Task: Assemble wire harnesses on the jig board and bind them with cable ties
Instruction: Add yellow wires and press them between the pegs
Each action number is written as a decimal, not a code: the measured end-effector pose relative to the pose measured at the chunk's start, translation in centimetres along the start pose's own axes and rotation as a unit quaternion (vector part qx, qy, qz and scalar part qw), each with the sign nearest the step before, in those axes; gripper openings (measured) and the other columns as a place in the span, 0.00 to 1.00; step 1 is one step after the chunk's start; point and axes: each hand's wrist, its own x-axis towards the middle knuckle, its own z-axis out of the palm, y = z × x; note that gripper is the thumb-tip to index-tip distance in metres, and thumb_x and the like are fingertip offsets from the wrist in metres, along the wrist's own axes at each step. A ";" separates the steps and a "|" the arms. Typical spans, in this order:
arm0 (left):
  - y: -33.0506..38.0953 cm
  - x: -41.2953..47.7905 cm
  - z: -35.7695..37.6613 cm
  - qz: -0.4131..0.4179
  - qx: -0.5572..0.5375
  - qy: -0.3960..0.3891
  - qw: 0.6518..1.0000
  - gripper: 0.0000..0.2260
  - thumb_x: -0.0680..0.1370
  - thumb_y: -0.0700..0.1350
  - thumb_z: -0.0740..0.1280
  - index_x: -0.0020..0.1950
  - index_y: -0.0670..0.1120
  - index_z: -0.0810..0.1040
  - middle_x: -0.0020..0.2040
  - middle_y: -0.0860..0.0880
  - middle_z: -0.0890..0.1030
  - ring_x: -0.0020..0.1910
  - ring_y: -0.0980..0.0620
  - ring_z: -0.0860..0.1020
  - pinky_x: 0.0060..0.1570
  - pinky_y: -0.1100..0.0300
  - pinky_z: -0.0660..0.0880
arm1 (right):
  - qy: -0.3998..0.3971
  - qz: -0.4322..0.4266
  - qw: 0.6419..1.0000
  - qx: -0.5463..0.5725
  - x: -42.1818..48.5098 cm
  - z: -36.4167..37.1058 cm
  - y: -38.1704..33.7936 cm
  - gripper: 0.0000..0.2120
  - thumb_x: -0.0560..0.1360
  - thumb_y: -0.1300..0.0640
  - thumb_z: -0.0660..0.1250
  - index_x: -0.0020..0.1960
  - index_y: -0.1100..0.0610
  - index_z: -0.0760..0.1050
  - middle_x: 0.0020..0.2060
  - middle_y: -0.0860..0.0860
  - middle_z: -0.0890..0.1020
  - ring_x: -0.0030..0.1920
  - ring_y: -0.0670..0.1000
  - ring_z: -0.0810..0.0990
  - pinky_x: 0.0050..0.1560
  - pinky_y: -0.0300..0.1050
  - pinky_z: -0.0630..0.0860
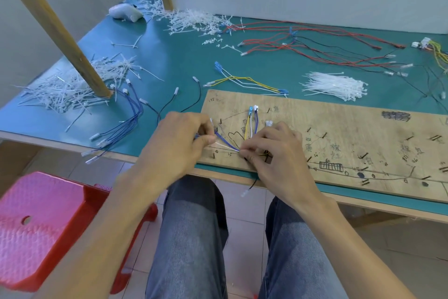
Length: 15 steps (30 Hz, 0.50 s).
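Head view: left hand (pixel 184 138) and right hand (pixel 274 150) pinch wires (pixel 226 142) on the board (pixel 339 124); a hard tug could pull them loose.

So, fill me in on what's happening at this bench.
A seated person is laying up a wire harness on the wooden jig board. The left hand pinches the blue and white wires at the board's left end. The right hand pinches them where they meet near the front edge. Yellow, white and blue leads run up to connectors among the pegs. Unused cable ties lie behind the board. Whether any tie is on yet, I can't tell.
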 end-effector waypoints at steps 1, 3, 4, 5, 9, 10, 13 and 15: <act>-0.2 0.8 -0.4 0.000 -0.013 -0.007 1.000 0.07 0.77 0.47 0.76 0.41 0.55 0.82 0.37 0.59 0.81 0.40 0.59 0.79 0.46 0.56 0.75 | 0.003 -0.002 1.000 -0.003 0.0 0.1 0.0 0.01 0.77 0.50 0.76 0.48 0.45 0.86 0.43 0.39 0.81 0.51 0.49 0.72 0.53 0.55 0.66; -0.6 2.2 -0.7 0.005 -0.035 -0.016 0.999 0.08 0.75 0.45 0.78 0.40 0.55 0.83 0.35 0.58 0.82 0.39 0.60 0.80 0.45 0.60 0.76 | 0.007 -0.009 1.000 -0.010 0.0 0.2 0.0 0.01 0.78 0.51 0.76 0.48 0.45 0.85 0.44 0.39 0.80 0.51 0.49 0.72 0.52 0.55 0.65; -0.7 2.8 -0.7 0.009 -0.042 -0.020 0.999 0.07 0.75 0.44 0.79 0.41 0.54 0.84 0.35 0.58 0.82 0.38 0.61 0.80 0.44 0.64 0.75 | 0.009 -0.011 1.000 -0.012 -0.1 0.3 0.0 0.01 0.78 0.51 0.76 0.48 0.45 0.85 0.44 0.39 0.79 0.51 0.49 0.71 0.52 0.56 0.66; -0.8 3.4 -0.6 0.015 -0.043 -0.023 0.999 0.07 0.75 0.43 0.79 0.41 0.53 0.84 0.34 0.59 0.82 0.38 0.63 0.80 0.43 0.68 0.73 | 0.011 -0.013 1.000 -0.013 -0.1 0.4 0.0 0.01 0.78 0.51 0.76 0.48 0.45 0.85 0.44 0.38 0.79 0.52 0.49 0.71 0.52 0.56 0.66; -0.8 4.5 0.0 0.027 -0.053 -0.020 0.998 0.07 0.75 0.41 0.79 0.42 0.52 0.85 0.34 0.60 0.82 0.37 0.66 0.80 0.41 0.73 0.70 | 0.013 -0.017 1.000 -0.014 -0.2 0.4 0.0 0.01 0.78 0.51 0.75 0.49 0.45 0.85 0.44 0.39 0.80 0.51 0.49 0.72 0.52 0.58 0.67; -0.8 4.6 0.2 0.026 -0.052 -0.018 0.998 0.07 0.75 0.41 0.78 0.42 0.52 0.84 0.34 0.60 0.82 0.37 0.65 0.80 0.42 0.70 0.72 | 0.014 -0.018 1.000 -0.016 -0.2 0.4 0.0 0.01 0.78 0.51 0.75 0.49 0.45 0.85 0.44 0.39 0.80 0.51 0.49 0.72 0.52 0.58 0.67; -0.5 4.9 0.7 0.021 -0.039 -0.022 0.999 0.09 0.76 0.39 0.77 0.41 0.53 0.84 0.36 0.57 0.83 0.39 0.60 0.81 0.45 0.61 0.77 | 0.016 -0.020 0.999 -0.018 -0.2 0.4 0.0 0.00 0.78 0.51 0.75 0.49 0.46 0.85 0.44 0.39 0.80 0.52 0.49 0.72 0.52 0.57 0.67; -0.3 5.0 0.8 0.009 -0.025 -0.026 0.999 0.10 0.75 0.39 0.77 0.40 0.53 0.83 0.38 0.54 0.83 0.39 0.58 0.81 0.43 0.61 0.76 | 0.016 -0.022 0.999 -0.018 -0.2 0.4 0.0 0.01 0.78 0.51 0.75 0.49 0.46 0.85 0.44 0.39 0.80 0.52 0.49 0.71 0.51 0.56 0.66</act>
